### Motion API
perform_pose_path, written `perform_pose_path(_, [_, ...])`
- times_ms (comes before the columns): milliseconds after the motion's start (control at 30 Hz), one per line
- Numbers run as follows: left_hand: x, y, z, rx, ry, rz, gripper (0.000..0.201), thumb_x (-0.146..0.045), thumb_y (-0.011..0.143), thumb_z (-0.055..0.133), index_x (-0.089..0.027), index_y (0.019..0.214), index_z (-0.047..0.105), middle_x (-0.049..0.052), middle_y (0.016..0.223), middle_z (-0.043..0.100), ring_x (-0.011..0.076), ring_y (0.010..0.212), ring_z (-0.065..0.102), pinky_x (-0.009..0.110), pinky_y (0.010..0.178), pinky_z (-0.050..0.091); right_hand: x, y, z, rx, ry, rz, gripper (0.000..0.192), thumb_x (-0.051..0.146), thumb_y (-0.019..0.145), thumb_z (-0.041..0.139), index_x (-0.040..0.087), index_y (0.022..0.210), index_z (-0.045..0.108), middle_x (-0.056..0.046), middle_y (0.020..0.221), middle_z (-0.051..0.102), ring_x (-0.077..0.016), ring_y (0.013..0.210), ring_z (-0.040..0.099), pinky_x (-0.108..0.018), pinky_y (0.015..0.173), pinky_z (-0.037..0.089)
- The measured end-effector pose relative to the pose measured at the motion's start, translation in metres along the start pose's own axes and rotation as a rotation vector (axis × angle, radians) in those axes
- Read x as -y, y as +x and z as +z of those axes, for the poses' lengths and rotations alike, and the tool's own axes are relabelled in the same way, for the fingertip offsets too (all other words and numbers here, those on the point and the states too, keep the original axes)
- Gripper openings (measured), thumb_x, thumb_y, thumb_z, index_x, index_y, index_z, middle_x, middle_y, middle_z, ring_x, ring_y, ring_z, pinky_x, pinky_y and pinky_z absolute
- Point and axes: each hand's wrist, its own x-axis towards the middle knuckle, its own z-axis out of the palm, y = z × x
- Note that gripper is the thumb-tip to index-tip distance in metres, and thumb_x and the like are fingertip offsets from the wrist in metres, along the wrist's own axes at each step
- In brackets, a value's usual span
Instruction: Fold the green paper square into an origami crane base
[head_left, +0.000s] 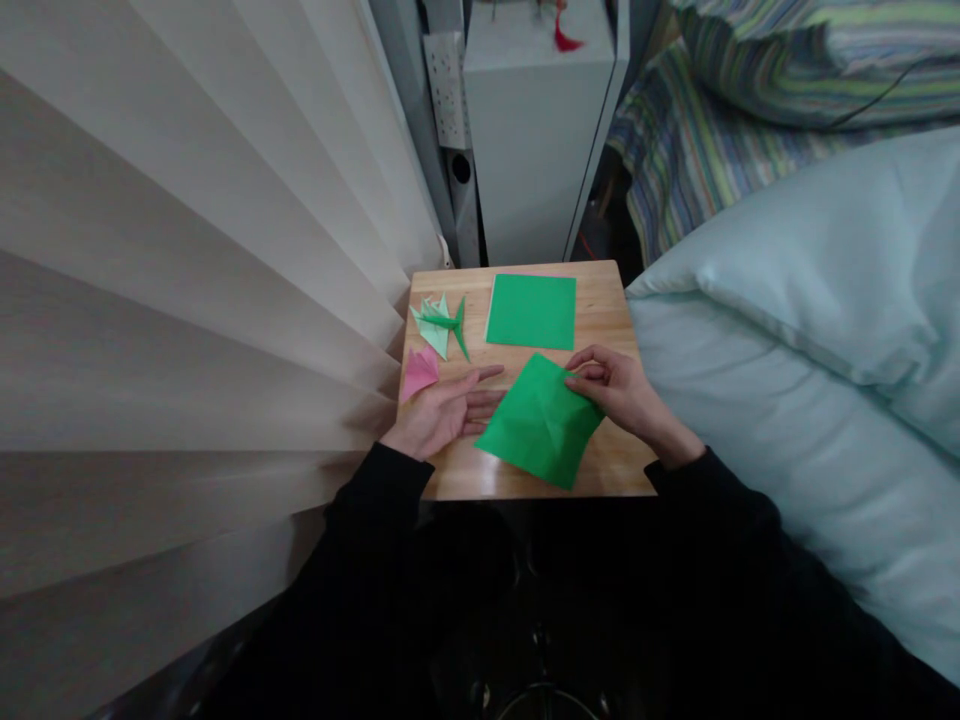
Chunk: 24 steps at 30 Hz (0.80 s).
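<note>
Bed [810, 330]: pale duvet, just right of the right grip.
Counter [607, 290]: small wooden top carrying all the paper.
Flat green sheet [532, 311]: beyond both grips, untouched.
Creased green sheet [540, 420]: between the grips, turned cornerwise.
Left hand [442, 412]: grip apart, palm up, fingertips at the sheet's left edge, likely steadying.
Right hand [619, 390]: grip pinched together on the sheet's right corner.
Folded models: green [444, 325], pink [419, 372], beyond the left grip.

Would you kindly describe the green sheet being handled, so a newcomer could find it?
On the small wooden table, two green sheets lie. Take the creased sheet nearest the person, turned like a diamond, pinched by the right hand; the flat sheet behind is square-on and untouched.
</note>
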Motion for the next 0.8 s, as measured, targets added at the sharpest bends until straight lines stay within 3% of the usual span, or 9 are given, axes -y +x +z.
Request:
perform_pose_path(67, [0.003,-0.001,0.000,0.006,0.184,-0.018,0.073,-0.041,0.090,0.074,-0.020,0.155,0.049,0.015,0.113,0.080,0.0249,0.095,0.078,0.038,0.085,0.060,0.002,-0.002,-0.001,0.108,-0.096,-0.026,0.024,0.037,0.081,0.075,0.020,0.094,0.065,0.003,0.064,0.064,-0.0129,0.055,0.051,-0.026,0.052,0.032])
perform_pose_path(167, [0.021,0.009,0.008,-0.040,0.442,0.086,0.090,-0.026,0.077,0.086,-0.021,0.157,0.044,0.010,0.107,0.080,0.0266,0.098,0.076,0.043,0.091,0.059,0.002,-0.003,0.002,0.178,-0.233,-0.079,0.018,0.033,0.084,0.073,0.019,0.094,0.068,0.000,0.069,0.067,-0.0165,0.063,0.060,-0.029,0.058,0.042])
perform_pose_path(267, [0.040,0.024,0.014,-0.158,0.489,0.268,0.073,-0.023,0.084,0.076,-0.017,0.152,0.050,0.014,0.128,0.074,0.0290,0.115,0.072,0.050,0.105,0.055,0.002,-0.004,0.006,0.016,-0.459,-0.244,0.017,0.030,0.089,0.070,0.018,0.100,0.071,-0.008,0.091,0.077,-0.0250,0.087,0.071,-0.039,0.080,0.053])
perform_pose_path(367, [0.047,0.034,0.012,-0.297,0.498,0.395,0.062,-0.022,0.094,0.062,-0.017,0.154,0.048,0.016,0.157,0.055,0.0294,0.146,0.052,0.050,0.123,0.040,0.006,-0.009,0.011,-0.232,-0.758,-0.472,0.029,0.035,0.096,0.066,0.017,0.118,0.070,-0.017,0.133,0.072,-0.0352,0.128,0.062,-0.054,0.107,0.044])
perform_pose_path(467, [0.048,0.037,0.011,-0.422,0.489,0.454,0.068,-0.022,0.100,0.053,-0.021,0.163,0.032,0.011,0.175,0.025,0.0235,0.163,0.024,0.045,0.132,0.023,0.012,-0.021,0.024,-0.146,-0.887,-0.548,0.045,0.044,0.101,0.060,0.015,0.135,0.064,-0.018,0.147,0.064,-0.0348,0.141,0.054,-0.058,0.120,0.033])
perform_pose_path(533, [0.047,0.037,0.012,-0.483,0.505,0.475,0.069,-0.024,0.102,0.050,-0.024,0.166,0.026,0.007,0.177,0.018,0.0204,0.164,0.014,0.043,0.134,0.015,0.014,-0.029,0.034,-0.062,-0.945,-0.503,0.059,0.054,0.101,0.055,0.014,0.144,0.058,-0.019,0.153,0.059,-0.0362,0.146,0.050,-0.062,0.124,0.026])
perform_pose_path(667, [0.048,0.036,0.019,-0.529,0.545,0.588,0.064,-0.022,0.103,0.048,-0.030,0.164,0.032,0.002,0.175,0.027,0.0193,0.163,0.023,0.044,0.134,0.017,0.013,-0.037,0.047,0.035,-0.963,-0.389,0.072,0.061,0.102,0.049,0.009,0.152,0.049,-0.022,0.156,0.055,-0.0367,0.149,0.047,-0.064,0.125,0.024])
perform_pose_path(800, [0.048,0.033,0.023,-0.505,0.517,0.692,0.055,-0.020,0.099,0.054,-0.031,0.153,0.051,0.001,0.167,0.045,0.0203,0.155,0.039,0.041,0.130,0.029,0.012,-0.037,0.049,0.057,-0.938,-0.388,0.066,0.057,0.102,0.052,0.011,0.149,0.052,-0.022,0.156,0.055,-0.0366,0.149,0.047,-0.065,0.124,0.026])
